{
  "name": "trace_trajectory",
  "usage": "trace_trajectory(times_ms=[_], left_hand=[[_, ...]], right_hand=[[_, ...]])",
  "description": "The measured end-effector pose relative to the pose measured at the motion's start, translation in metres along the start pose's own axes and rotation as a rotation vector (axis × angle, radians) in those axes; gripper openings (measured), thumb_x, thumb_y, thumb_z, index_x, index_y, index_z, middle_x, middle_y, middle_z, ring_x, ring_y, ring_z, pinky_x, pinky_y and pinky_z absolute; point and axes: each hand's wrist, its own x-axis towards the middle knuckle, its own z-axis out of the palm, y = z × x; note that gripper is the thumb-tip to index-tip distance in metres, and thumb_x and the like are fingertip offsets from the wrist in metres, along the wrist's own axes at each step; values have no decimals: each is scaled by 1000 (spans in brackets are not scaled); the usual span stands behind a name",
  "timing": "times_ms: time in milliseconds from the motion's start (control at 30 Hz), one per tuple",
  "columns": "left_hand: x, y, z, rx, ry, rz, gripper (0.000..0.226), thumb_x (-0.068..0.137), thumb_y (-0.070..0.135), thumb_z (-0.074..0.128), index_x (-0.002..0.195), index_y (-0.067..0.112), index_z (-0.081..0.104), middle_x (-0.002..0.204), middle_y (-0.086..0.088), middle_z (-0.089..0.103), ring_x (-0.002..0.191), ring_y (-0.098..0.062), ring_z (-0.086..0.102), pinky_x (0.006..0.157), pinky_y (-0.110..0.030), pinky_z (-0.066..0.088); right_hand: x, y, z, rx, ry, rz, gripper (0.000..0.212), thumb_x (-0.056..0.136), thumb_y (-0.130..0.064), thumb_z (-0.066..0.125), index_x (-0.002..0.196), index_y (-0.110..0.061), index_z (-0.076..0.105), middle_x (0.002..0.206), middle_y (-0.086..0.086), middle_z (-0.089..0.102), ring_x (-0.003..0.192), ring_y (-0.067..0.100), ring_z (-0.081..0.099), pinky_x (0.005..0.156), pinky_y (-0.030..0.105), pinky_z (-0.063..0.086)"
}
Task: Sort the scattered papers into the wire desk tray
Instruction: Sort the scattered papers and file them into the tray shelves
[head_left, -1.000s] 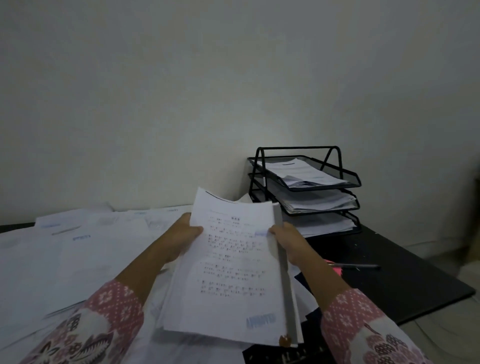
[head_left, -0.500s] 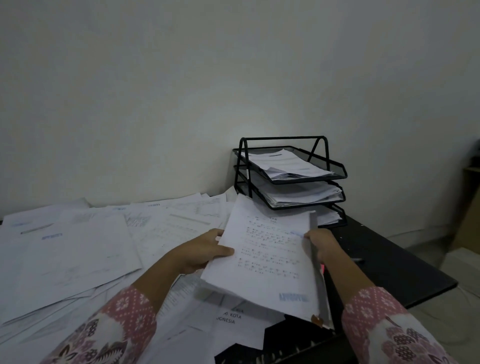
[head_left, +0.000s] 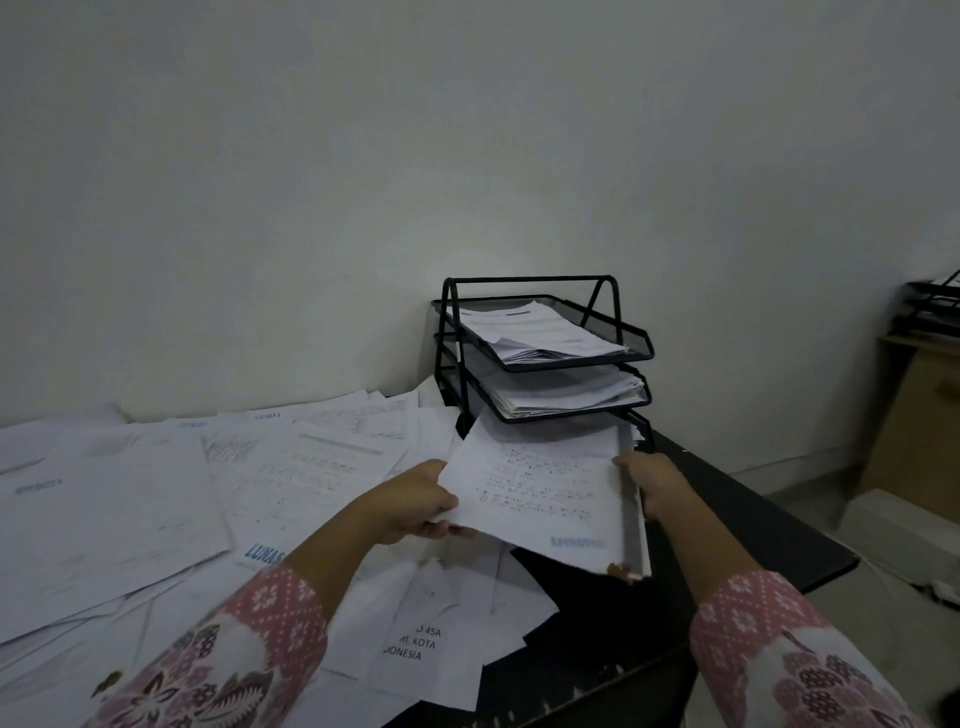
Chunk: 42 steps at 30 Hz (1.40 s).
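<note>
Holding a sheaf (head_left: 540, 488) between them, both hands sit in front of the tray (head_left: 540, 353), which stands at the bench's (head_left: 727, 499) far right, against the wall. The left hand (head_left: 410, 506) pinches the sheaf's left edge, thumb on top and fingers (head_left: 457, 531) curled beneath; the right hand (head_left: 652, 483) grips the right edge, where the stack's thickness shows. Neither hand is spread: each is closed on paper.

What matters for the coming move is that the sheaf's long axis runs from the near right corner up and away toward the tray, and its far edge already lies at the mouth of the lowest tier (head_left: 631, 434), overlapping it in this view. I cannot tell whether the paper has entered that tier or only hangs before it. The tray lies straight ahead of the fingers, slightly right; the right hand is the nearer of the two to it. The upper two tiers carry stacks, and the middle one looks nearly full, so the gap above the lowest tier seems tight.

Loose papers (head_left: 208, 493) cover the bench's left and near parts, so my judgement is that much of the sorting remains. The likely risk is the sheaf's far corners catching on the wire rim or on sheets already there as it slides in.
</note>
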Motion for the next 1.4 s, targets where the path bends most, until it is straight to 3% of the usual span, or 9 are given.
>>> trace_trajectory(times_ms=[233,367,500,667,800,867,1000,1167,1400], left_hand=[[24,18,24,-171,145,-40,30,92,-8,27,111,11,39,90,-5,54,64,-17,65,37,-12,37],[38,20,31,-259,230,-39,35,91,-5,24,120,7,39,104,-13,61,63,-20,67,34,-14,38],[41,31,43,-417,259,-54,21,98,1,22,100,4,42,78,-17,65,50,-22,65,37,-17,47],[52,23,53,-218,257,91,21,94,8,43,115,7,46,110,-16,58,89,-28,64,70,-36,59],[63,11,55,207,397,178,37,97,39,40,120,12,53,135,-12,38,128,-28,33,110,-39,29],[67,8,58,282,402,241,51,97,48,31,136,18,43,148,-7,20,138,-27,14,113,-37,15],[89,-9,59,405,405,350,89,80,74,6,144,18,32,150,-5,29,140,-30,18,115,-43,16],[82,-14,62,426,385,352,73,95,59,14,151,13,11,159,0,4,146,-18,0,119,-34,0],[80,-17,57,507,360,297,56,101,43,16,151,17,10,159,6,-2,146,-18,-1,118,-38,6]], right_hand=[[1,-3,-5,-92,-7,-46,24,91,-17,56,106,2,53,105,17,50,101,32,51,96,43,45],[-2,0,-9,55,-81,10,10,91,-9,54,84,-2,52,77,14,52,63,22,52,45,24,45],[0,3,-7,283,-105,38,14,90,-4,54,77,-3,51,67,10,49,49,14,47,33,15,36],[6,7,0,683,-9,14,11,87,-4,60,79,-2,55,72,10,56,42,10,55,38,15,46],[8,11,8,637,12,-15,9,87,-8,64,84,-2,57,80,12,60,68,17,59,61,25,53],[12,14,13,478,3,-19,2,89,-1,56,87,-1,54,75,11,55,62,17,53,54,23,51],[24,11,19,259,103,-102,16,91,7,41,103,-2,45,81,15,53,59,19,54,50,25,49],[43,-1,25,315,144,-136,20,91,7,44,108,-3,48,74,11,55,56,18,58,53,23,53],[58,-15,42,359,115,-119,12,89,10,48,97,2,45,66,13,53,49,25,62,59,38,57]])
